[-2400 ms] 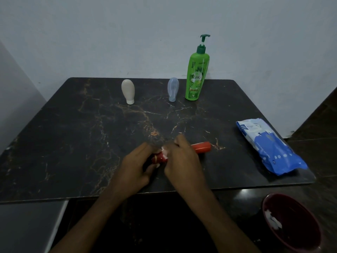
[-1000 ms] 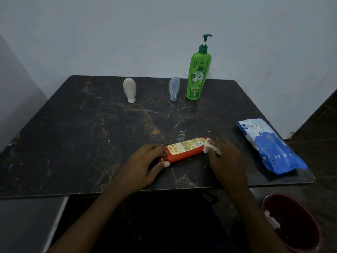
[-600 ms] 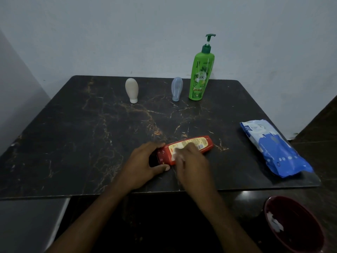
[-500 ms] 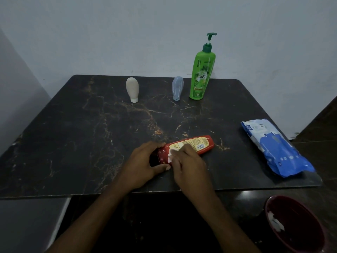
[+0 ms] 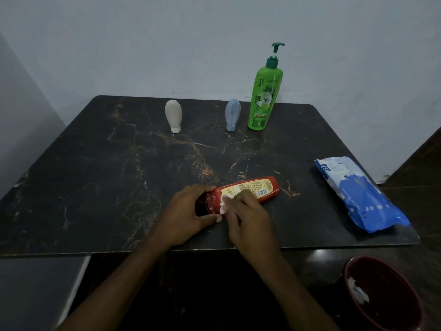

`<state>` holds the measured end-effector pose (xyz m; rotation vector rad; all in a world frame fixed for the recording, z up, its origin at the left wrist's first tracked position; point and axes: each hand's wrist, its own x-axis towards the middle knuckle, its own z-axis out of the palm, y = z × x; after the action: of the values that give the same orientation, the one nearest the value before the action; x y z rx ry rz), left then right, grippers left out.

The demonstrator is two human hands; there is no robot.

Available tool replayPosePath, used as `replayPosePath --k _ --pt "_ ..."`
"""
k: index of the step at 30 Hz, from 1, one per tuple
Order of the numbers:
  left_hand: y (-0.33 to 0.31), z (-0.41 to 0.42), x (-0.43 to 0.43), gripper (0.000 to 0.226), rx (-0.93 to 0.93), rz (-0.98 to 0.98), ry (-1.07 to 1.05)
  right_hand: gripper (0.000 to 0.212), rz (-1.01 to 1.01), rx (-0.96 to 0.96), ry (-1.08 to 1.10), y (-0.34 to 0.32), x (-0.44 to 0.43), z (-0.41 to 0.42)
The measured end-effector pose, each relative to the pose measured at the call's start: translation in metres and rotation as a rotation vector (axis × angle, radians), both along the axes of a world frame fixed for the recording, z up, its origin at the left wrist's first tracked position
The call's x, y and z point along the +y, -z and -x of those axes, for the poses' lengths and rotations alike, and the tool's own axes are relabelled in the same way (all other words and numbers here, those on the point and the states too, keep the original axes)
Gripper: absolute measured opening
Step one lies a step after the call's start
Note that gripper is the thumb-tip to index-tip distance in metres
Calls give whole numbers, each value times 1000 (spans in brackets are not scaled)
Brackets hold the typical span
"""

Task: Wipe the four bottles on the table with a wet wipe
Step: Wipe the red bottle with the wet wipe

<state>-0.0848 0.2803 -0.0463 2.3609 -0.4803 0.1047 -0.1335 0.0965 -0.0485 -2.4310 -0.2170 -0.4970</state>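
Observation:
A red bottle (image 5: 260,189) with a yellow label lies on its side near the front of the dark marble table (image 5: 119,175). My left hand (image 5: 188,213) grips its cap end. My right hand (image 5: 245,216) holds a white wet wipe (image 5: 224,203) pressed on the bottle near the cap. At the back stand a beige bottle (image 5: 173,115) on its cap, a pale blue bottle (image 5: 232,114) on its cap, and a tall green pump bottle (image 5: 264,96).
A blue and white pack of wet wipes (image 5: 358,194) lies at the table's right edge. A dark red bin (image 5: 386,295) with a used white wipe inside sits on the floor at the lower right. A wall runs behind the table.
My right hand slid the wipe from the bottle's far right end back along the label to the cap end. My left hand kept its grip on the bottle.

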Motion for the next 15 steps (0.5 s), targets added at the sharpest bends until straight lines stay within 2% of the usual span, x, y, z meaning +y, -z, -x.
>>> replayPosePath --k 2,6,10,13,15 --pt "1 -1 0 75 -2 0 0 25 -18 -12 -3 1 -2 -1" --pt "2 -2 1 77 58 -19 6 19 -84 128 274 0 -51 -26" --pt "2 -2 1 76 57 -14 7 14 -160 93 417 -2 -80 -30" --pt "3 -1 1 75 49 -5 3 9 -152 72 353 -2 -45 -23" --pt "2 -1 1 74 37 8 -2 17 -105 12 172 0 -17 -12"
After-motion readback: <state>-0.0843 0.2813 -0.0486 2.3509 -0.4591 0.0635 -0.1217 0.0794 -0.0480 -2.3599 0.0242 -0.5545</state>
